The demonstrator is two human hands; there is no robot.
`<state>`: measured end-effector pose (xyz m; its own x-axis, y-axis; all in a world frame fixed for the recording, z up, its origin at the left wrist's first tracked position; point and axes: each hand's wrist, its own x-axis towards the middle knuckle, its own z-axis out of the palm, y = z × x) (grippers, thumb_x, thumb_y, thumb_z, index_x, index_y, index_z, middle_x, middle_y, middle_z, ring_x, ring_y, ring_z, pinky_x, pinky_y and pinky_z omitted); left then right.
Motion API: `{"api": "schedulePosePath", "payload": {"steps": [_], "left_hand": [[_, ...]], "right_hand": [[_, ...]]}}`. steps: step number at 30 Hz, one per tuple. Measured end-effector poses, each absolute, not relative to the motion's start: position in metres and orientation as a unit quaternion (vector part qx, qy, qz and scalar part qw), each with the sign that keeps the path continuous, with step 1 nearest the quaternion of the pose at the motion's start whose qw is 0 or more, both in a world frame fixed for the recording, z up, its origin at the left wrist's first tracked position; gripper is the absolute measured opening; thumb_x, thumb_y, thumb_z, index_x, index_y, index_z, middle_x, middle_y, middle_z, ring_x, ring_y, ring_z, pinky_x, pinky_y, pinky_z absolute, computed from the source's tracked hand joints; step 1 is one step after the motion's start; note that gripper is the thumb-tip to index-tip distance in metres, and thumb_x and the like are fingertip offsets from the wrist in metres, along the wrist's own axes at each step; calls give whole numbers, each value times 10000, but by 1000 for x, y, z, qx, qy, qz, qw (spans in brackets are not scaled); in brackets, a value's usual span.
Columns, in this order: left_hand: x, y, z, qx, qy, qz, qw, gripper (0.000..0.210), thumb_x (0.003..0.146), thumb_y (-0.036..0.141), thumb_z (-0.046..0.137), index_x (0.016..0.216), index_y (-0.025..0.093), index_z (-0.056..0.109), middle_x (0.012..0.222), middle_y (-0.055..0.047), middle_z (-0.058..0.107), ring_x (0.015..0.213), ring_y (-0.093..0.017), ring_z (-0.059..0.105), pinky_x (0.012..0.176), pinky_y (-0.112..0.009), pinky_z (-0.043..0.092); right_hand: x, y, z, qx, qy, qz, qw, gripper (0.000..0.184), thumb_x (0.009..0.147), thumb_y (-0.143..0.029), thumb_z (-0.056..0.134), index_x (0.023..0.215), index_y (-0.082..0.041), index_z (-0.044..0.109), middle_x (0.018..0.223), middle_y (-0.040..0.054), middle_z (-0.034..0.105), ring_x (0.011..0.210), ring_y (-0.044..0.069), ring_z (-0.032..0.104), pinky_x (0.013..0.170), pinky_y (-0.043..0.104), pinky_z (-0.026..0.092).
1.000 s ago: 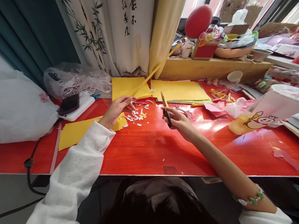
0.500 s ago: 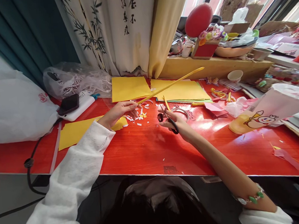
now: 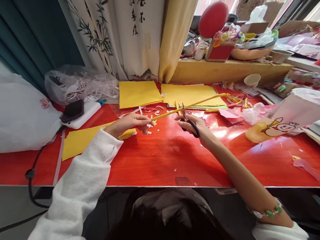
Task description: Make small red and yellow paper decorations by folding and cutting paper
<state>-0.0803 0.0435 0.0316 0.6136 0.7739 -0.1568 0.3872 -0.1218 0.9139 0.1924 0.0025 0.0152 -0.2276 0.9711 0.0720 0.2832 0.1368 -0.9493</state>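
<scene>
My left hand (image 3: 134, 124) pinches the near end of a long, thin yellow paper strip (image 3: 199, 102). The strip slants up and to the right above the table. In my right hand (image 3: 197, 130) are black-handled scissors (image 3: 189, 121), their blades pointing away from me and crossing the strip; whether they touch it I cannot tell. White and yellow paper scraps (image 3: 156, 114) lie just beyond my left fingers. Under my left wrist rests a yellow paper sheet (image 3: 81, 140). Farther back are a left yellow stack (image 3: 139, 94) and a right yellow stack (image 3: 191, 94).
On the red table (image 3: 149, 164), a drink cup (image 3: 280, 117) leans at the right. A phone (image 3: 73, 110) lies on a white box at the left, beside a big white plastic bag (image 3: 17, 115). A small paper cup (image 3: 252, 80) and pink paper (image 3: 232, 115) are back right.
The strip's far end has dropped and shifted right. My right hand has moved slightly right with the scissors, whose blades now cross the strip. My left hand has barely moved.
</scene>
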Motion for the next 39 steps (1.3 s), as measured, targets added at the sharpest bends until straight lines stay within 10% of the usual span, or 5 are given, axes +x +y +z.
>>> {"api": "schedulePosePath", "payload": {"steps": [12, 27, 39], "left_hand": [[-68, 33, 33, 739, 396, 119, 532, 336, 788, 392, 621, 1004, 134, 642, 892, -40, 642, 837, -136, 574, 787, -259, 420], [-38, 17, 24, 717, 359, 237, 549, 306, 818, 322, 583, 597, 115, 540, 547, 17, 494, 483, -54, 438, 507, -206, 347], [-38, 10, 31, 727, 354, 220, 546, 267, 828, 313, 569, 683, 101, 641, 501, 34, 419, 459, -47, 351, 465, -212, 263]], "right_hand": [[188, 2, 9, -462, -712, 436, 298, 328, 743, -484, 650, 730, -166, 573, 579, -24, 453, 523, 96, 414, 479, 230, 314], [172, -12, -3, -473, -713, 454, 248, 282, 766, -444, 621, 784, -162, 612, 612, -14, 501, 576, 123, 455, 537, 248, 332], [166, -16, 2, -438, -736, 461, 232, 253, 771, -413, 615, 813, -171, 550, 647, -44, 398, 613, 107, 355, 577, 244, 284]]}}
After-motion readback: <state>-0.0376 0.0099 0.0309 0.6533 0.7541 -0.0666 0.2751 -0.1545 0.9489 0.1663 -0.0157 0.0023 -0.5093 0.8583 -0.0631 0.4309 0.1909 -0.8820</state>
